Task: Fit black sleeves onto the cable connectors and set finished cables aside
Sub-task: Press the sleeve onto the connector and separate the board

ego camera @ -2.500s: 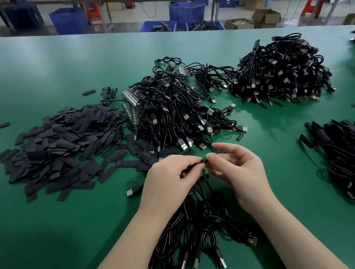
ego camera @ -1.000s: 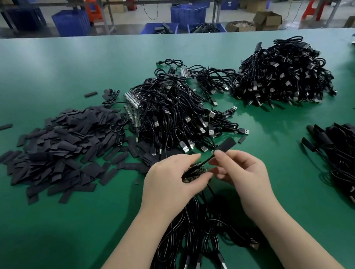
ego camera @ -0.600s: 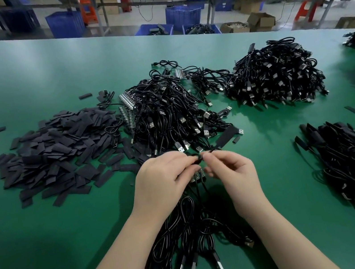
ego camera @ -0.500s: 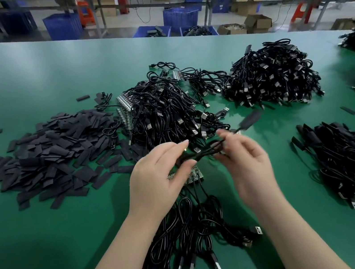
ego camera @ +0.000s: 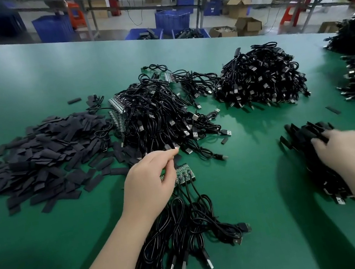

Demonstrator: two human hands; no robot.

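The sleeves point(ego camera: 41, 154) lie in a loose heap at the far left of the green table point(ego camera: 46, 226), flat strips pointing every way, a few strays at the heap's near edge.

Just right of them the left hand point(ego camera: 150, 186) hovers over the near bundle point(ego camera: 188, 231), fingers curled with thumb and forefinger tips together near the front of the middle pile; what they pinch, if anything, is too small to tell. Under its knuckles a row of small green boards point(ego camera: 184, 175) lies across the table, left to right, touching the hand. The bundle's cables run from these boards towards the person, long axis near to far, with USB plugs fanned out at the near end.

Beyond the hand stands the middle pile point(ego camera: 161, 113) of tangled cables, crowding the space between sleeves and hand. Further right and back sits a rounder far pile point(ego camera: 259, 80).

At the right the right hand point(ego camera: 351, 152) rests on the finished stack point(ego camera: 309, 142), blurred, fingers bent over the black sleeved ends; whether it grips a cable I cannot tell. The sleeved ends point away and to the left.

Half a second ago both hands met at the centre, drawing one sleeved cable out to the right; now they are well apart and the right hand has swung over to the stack.
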